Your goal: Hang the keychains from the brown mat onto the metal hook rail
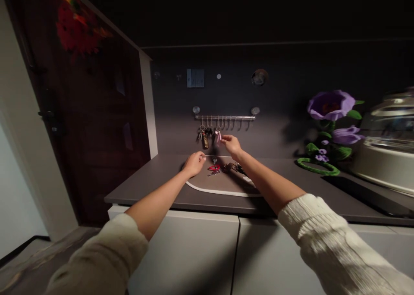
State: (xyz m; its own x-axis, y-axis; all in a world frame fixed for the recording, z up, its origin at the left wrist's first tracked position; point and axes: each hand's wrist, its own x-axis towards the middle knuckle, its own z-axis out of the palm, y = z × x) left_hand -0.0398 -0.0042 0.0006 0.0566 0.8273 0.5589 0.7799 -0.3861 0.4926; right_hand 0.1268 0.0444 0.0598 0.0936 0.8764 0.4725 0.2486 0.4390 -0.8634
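Note:
My right hand (232,145) reaches up to the hook rail, its fingers pinched at the edge of a pink keychain (219,137) that hangs there. Over the left part of a brown mat (200,184) with a white rim, my left hand (194,163) is loosely curled, and nothing shows between its fingers. A bunch of keys with a red loop (214,168) lies on the mat. Further right is a darker bunch of keys (230,167), partly hidden behind my right forearm. More keys with a brown-gold tag (205,140) hang at the rail's left end.
The clear hook rail (239,117) is fixed to the dark back wall, with several hooks along it. Purple artificial flowers (332,106) and a pale domed appliance (384,157) stand on the counter (139,180) at right. A dark red door (106,135) is at left.

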